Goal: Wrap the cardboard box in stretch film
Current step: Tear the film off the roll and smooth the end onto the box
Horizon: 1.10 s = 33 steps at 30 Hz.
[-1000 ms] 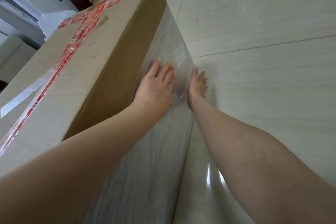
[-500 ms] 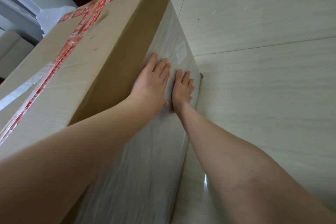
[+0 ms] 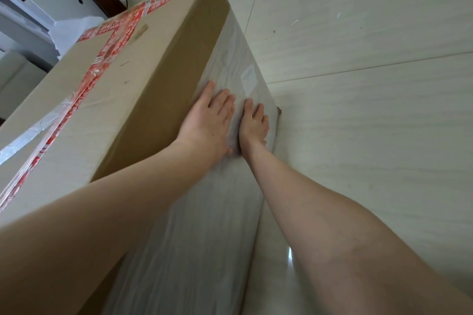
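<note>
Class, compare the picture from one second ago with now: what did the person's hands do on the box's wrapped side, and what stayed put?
The right hand moved left over the stretch film, from the lower edge of the cardboard box to lie flat beside the left hand. Nothing was gripped or released. The left hand stayed pressed flat on the film; the box did not move.

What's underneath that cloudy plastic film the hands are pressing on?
The stretch film covers the side of the cardboard box; a pale label shows faintly through it. The left hand and right hand lie flat on top. The box's contents are hidden.
</note>
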Motion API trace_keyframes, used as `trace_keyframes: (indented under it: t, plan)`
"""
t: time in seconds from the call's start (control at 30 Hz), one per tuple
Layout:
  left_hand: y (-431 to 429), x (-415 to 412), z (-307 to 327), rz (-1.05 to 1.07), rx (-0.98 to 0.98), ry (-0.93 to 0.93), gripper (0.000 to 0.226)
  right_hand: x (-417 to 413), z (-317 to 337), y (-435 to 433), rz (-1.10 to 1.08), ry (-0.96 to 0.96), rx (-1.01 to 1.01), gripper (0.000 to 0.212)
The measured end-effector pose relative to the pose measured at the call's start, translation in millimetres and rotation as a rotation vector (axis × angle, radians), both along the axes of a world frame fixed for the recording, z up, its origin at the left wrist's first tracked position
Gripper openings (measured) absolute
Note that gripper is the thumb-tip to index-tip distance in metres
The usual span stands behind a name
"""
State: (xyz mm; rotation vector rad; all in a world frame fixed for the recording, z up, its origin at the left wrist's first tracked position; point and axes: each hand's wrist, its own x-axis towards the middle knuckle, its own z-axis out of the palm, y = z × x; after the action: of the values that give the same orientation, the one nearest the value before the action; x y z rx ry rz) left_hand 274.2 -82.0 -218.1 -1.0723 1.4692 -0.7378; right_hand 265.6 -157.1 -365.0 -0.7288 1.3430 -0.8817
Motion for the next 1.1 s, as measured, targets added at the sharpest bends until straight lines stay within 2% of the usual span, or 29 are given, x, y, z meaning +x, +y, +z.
trace_keyframes:
  t: [0.13,0.3,0.43,0.63,1.1]
  plan:
    - [-9,-8,7,0.013,-0.008,0.040,0.075,-10,22,-22,0.011,-0.040,0.102,0.073]
    - [-15,-9,20,-0.043,-0.062,0.094,0.077,-33,34,-33,-0.064,-0.012,0.011,0.067]
    - [0,-8,23,-0.045,-0.057,0.111,0.076,-32,35,-10,-0.042,0.042,-0.069,0.066]
    - [13,-3,24,-0.048,-0.064,0.051,0.083,-7,33,28,-0.001,0.003,-0.184,0.067]
    - [11,0,27,0.025,-0.065,-0.003,0.087,5,40,29,0.006,0.004,-0.169,0.069]
